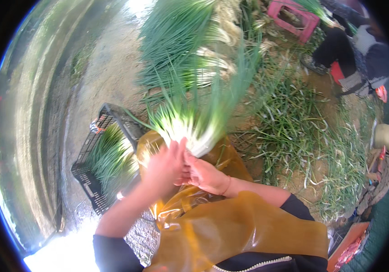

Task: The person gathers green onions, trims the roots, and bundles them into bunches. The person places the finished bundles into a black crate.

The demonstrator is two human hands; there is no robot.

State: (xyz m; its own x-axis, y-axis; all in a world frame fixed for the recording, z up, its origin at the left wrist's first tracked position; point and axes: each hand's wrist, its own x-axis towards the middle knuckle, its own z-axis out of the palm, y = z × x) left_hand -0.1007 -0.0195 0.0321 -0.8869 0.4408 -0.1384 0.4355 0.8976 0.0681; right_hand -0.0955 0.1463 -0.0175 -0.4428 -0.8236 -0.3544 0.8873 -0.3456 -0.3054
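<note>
A fanned bunch of green onions (194,132) is held over my lap, white stems toward me and green leaves pointing away. My left hand (165,168), blurred, has its fingers against the white stems. Close beside it, my right hand (208,174) grips the lower end of the same bunch. The fingers of both hands meet there and hide the root ends. Beneath them, a shiny amber plastic apron (248,224) covers my lap and knees.
To my left, a black plastic crate (89,183) contains more green onions (111,159). A large onion pile (177,44) lies ahead. Leaf trimmings (289,125) litter the ground at right. Beyond are a pink crate (305,35), a seated person (337,47) and a twine roll (386,137).
</note>
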